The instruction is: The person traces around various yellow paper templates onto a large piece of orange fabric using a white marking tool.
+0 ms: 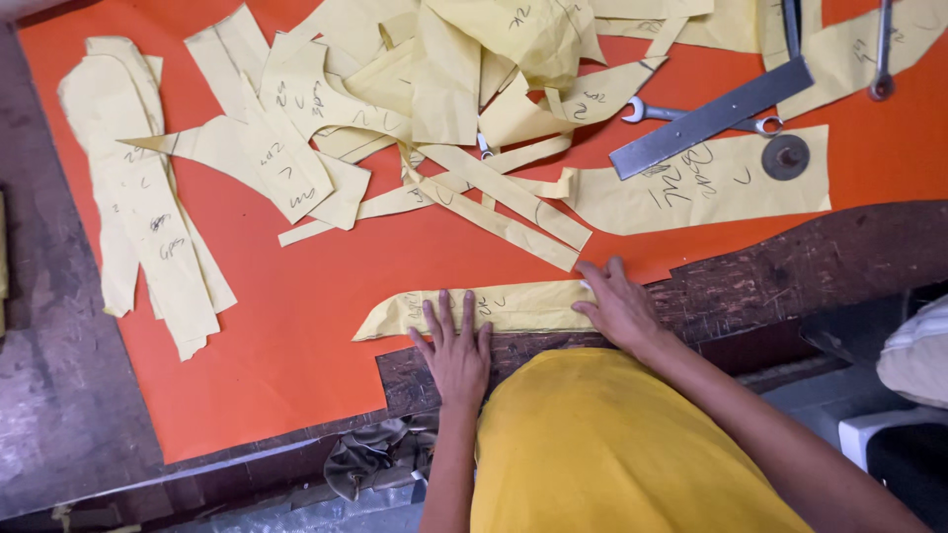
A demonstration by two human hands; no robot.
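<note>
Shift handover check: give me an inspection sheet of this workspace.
Surface: orange sheet on a dark worn table.
Job's things: curved yellow paper pattern piece at the sheet's near edge.
Clutter: heap of yellow paper pieces, metal ruler, wrench, round metal weight.
Hands: left hand and right hand flat, pressing the pattern piece.
Cables: nothing seen.
Surroundings: crumpled cloth below the table edge.

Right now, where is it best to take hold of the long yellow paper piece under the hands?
Probably at the pointed end of the yellow paper piece, coming from the left: it lies flat and uncovered there, while left hand and right hand press the rest.
</note>
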